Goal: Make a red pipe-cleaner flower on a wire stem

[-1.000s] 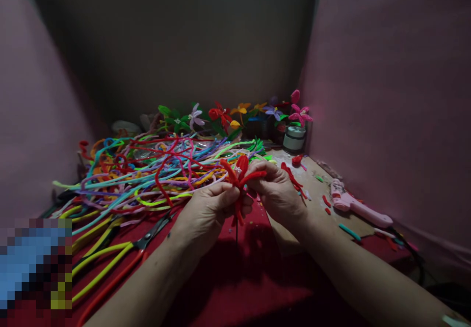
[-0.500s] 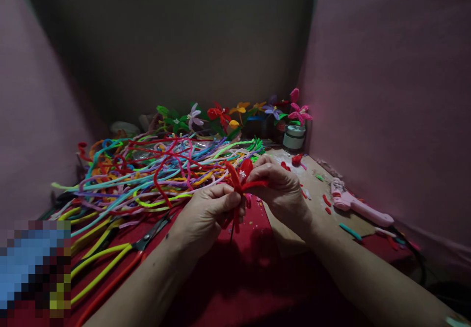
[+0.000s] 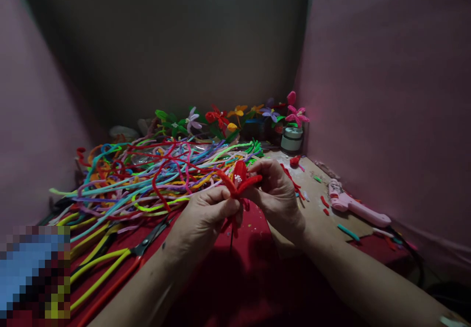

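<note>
A red pipe-cleaner flower [image 3: 241,185] with white stamens at its centre is held up between my hands. My left hand [image 3: 213,209] is closed, thumb and fingers pinching the flower's base, and a thin dark stem points down below it. At the flower's right side my right hand [image 3: 274,189] is closed too, its fingers bent around a red petal; the fingertips are partly hidden behind it. Left of my hands lies a heap of coloured pipe cleaners [image 3: 147,175].
Yellow-handled scissors [image 3: 110,258] lie on the red cloth at left. A pink glue gun [image 3: 356,209] rests on the board at right, among red and green scraps. Finished flowers [image 3: 217,117] and a small jar [image 3: 292,139] stand along the back wall.
The flower's petals are spread wider, and its white stamens show more fully. My right hand has shifted slightly left and sits closer around the petal. The view has moved slightly.
</note>
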The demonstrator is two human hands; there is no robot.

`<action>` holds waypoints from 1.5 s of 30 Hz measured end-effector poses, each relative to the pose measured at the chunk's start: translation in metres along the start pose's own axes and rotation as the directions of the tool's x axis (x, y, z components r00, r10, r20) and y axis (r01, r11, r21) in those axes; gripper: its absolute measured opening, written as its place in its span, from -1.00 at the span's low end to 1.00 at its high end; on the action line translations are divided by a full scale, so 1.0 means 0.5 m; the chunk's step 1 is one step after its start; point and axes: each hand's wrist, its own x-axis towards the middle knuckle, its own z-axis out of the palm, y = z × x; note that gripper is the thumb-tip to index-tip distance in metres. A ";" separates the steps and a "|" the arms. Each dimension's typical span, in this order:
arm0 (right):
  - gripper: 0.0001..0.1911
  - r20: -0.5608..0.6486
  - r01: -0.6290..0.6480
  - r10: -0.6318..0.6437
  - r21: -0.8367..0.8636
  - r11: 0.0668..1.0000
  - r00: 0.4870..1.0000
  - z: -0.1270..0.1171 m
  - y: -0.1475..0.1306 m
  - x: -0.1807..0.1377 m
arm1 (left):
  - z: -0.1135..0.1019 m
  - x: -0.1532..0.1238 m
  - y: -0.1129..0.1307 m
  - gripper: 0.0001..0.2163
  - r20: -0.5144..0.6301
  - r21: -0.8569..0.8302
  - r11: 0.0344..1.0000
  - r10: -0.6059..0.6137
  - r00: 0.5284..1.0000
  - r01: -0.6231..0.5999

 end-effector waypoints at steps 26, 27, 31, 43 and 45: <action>-0.82 0.143 0.332 -0.300 -0.343 0.879 0.943 -0.016 -0.020 -0.008 | 0.006 0.000 -0.001 -0.81 -0.002 0.013 1.000 -0.018 1.000 0.018; -0.83 0.143 0.333 -0.301 -0.343 0.879 0.943 -0.014 -0.019 -0.008 | 0.007 -0.001 0.000 -0.80 0.000 0.008 1.000 -0.019 1.000 0.019; -0.85 0.054 0.167 -0.159 -0.200 0.966 0.986 -0.005 -0.014 -0.008 | 0.010 -0.004 0.004 -0.82 -0.040 0.021 1.000 0.016 0.999 -0.015; -0.88 0.202 -0.258 0.276 -0.111 0.960 0.940 0.032 -0.031 -0.032 | 0.010 0.000 0.007 -0.91 -0.337 -0.022 0.968 0.230 0.913 -0.252; -0.89 0.207 -0.259 0.278 -0.115 0.959 0.938 0.041 -0.027 -0.037 | 0.008 0.001 0.001 -0.92 -0.323 -0.021 0.966 0.237 0.916 -0.257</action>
